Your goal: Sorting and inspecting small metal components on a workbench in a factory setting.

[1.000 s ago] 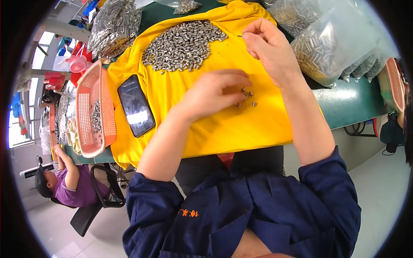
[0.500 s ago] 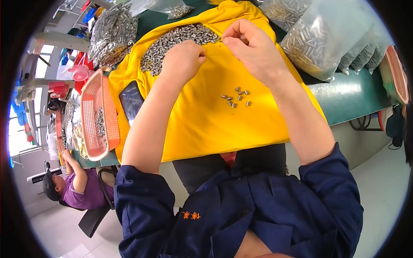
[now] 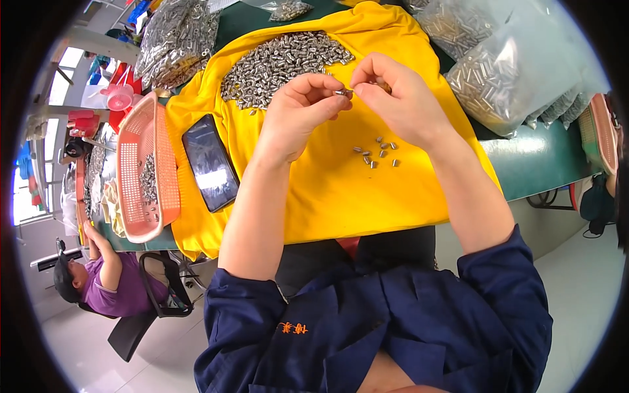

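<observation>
Over a yellow cloth [image 3: 314, 203], my two hands meet fingertip to fingertip. A small silver metal cylinder [image 3: 341, 93] is pinched between the thumb and forefinger of my left hand [image 3: 298, 118]. My right hand [image 3: 403, 101] is closed in a pinch right against it; whatever its fingertips hold is too small to make out. Behind my left hand spreads a large pile of short metal cylinders [image 3: 275, 62]. Several loose metal cylinders [image 3: 382, 154] lie on the cloth, nearer to me and below my right hand.
A dark phone [image 3: 211, 164] lies left of my left forearm. Beyond it stands a pink plastic basket [image 3: 171, 190] with metal parts inside. Clear bags of metal parts [image 3: 488, 85] sit at the back right, another bag [image 3: 177, 42] at the back left. A person in purple [image 3: 118, 288] sits at far left.
My left hand has moved right and toward me, its fingers now showing a cylinder. Both hands have come together. The phone, partly covered before, is now in full view.
</observation>
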Available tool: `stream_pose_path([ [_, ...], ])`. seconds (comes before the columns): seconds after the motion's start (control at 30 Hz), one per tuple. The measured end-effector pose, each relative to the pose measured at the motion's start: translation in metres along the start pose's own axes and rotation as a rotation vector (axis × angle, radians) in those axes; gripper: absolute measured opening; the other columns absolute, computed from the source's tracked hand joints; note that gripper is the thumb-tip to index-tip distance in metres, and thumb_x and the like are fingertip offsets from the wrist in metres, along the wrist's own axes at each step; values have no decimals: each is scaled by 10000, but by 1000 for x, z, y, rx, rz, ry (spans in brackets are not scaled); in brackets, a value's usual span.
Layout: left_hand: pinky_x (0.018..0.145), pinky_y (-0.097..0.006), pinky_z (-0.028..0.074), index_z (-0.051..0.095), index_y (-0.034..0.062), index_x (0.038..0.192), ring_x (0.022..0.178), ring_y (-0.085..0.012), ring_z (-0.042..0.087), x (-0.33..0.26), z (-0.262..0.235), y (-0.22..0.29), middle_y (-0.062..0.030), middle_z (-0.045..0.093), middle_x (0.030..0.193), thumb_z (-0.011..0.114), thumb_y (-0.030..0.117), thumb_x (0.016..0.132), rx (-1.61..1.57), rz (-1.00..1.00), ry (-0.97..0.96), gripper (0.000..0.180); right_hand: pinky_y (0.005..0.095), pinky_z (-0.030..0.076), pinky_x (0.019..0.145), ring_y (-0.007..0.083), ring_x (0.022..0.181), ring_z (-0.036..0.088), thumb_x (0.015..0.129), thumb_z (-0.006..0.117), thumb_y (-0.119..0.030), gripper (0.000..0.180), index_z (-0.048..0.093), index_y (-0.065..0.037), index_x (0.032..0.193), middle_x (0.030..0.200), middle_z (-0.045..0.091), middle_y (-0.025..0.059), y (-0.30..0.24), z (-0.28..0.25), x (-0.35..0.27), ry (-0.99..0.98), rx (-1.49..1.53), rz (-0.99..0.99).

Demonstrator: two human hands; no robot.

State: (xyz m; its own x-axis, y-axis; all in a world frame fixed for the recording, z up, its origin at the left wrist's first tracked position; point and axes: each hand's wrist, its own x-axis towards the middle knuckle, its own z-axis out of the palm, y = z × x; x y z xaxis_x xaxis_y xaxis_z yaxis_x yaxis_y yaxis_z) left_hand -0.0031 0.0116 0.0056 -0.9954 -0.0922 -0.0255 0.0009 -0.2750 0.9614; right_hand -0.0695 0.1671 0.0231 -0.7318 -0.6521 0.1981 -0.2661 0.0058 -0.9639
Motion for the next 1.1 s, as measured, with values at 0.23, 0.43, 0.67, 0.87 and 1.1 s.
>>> stream_pose_path([
  [0.23, 685, -238, 470, 554, -18, 892, 746, -146, 590, 0, 0, -3, -83, 601, 817, 581, 6, 745, -33, -1, 1, 152, 200, 347, 497, 53, 566, 424, 749, 480, -79, 62, 481, -21, 770, 650, 490, -3, 4, 2, 0, -21, 21, -4],
  [0.43, 690, -242, 480, 570, -33, 881, 739, -155, 594, -3, 1, -2, -94, 605, 814, 577, 12, 754, -40, -28, 44, 135, 236, 389, 513, 94, 579, 495, 748, 484, -71, 65, 476, -14, 779, 654, 523, 41, 2, 5, -2, 8, -78, -90],
  [0.67, 685, -233, 481, 576, -31, 844, 730, -150, 594, -2, 7, -1, -91, 607, 801, 579, -2, 750, 100, 34, 70, 99, 258, 406, 523, 127, 603, 535, 753, 491, -77, 76, 466, -14, 787, 636, 521, 59, 6, 6, -2, 35, -331, -203],
  [0.87, 673, -204, 465, 576, -12, 827, 733, -112, 582, 1, -2, -5, -67, 609, 818, 579, -10, 739, 196, 108, 57, 87, 207, 364, 516, 69, 564, 444, 784, 486, -90, 75, 474, -16, 788, 666, 494, 1, 13, 0, 1, -97, 400, 225],
  [1.1, 700, -216, 439, 588, 25, 942, 767, -118, 569, 0, -3, -10, -64, 604, 860, 528, 17, 759, 917, 226, 41, 192, 172, 339, 512, 35, 585, 406, 790, 493, -96, 84, 491, -18, 822, 680, 482, -19, 15, 0, 3, 50, 133, 88],
])
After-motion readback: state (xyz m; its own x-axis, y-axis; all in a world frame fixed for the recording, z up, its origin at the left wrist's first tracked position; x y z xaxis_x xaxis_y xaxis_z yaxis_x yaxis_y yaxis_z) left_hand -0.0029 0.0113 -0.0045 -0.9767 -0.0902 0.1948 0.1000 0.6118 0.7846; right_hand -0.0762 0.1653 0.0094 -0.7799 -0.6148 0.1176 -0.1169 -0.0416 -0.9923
